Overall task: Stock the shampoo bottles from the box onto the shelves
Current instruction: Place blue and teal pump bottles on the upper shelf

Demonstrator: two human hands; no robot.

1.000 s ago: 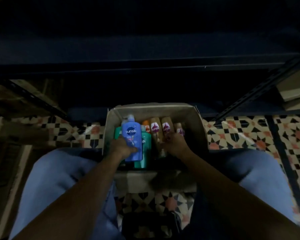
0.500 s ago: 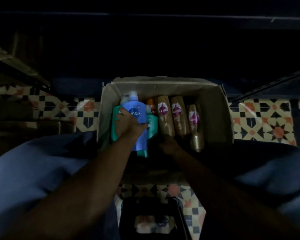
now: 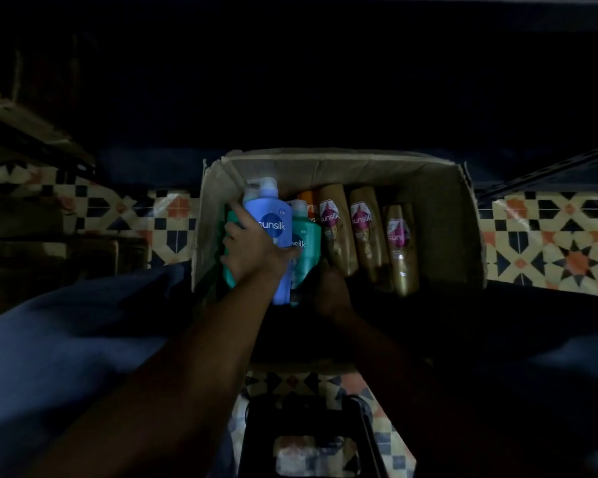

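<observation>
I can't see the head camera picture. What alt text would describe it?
Seen from above in dim light, a person's left hand grips a blue shampoo bottle in an open cardboard box on patterned floor tiles. Three gold bottles lie alongside; the right hand reaches in, shadowed.

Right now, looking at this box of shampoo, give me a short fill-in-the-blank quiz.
1. The left hand grips the ____ pump bottle.
2. Three ____ bottles lie side by side in the cardboard box.
3. The box stands on a patterned ____ floor.

Missing words: blue; gold; tiled
</observation>
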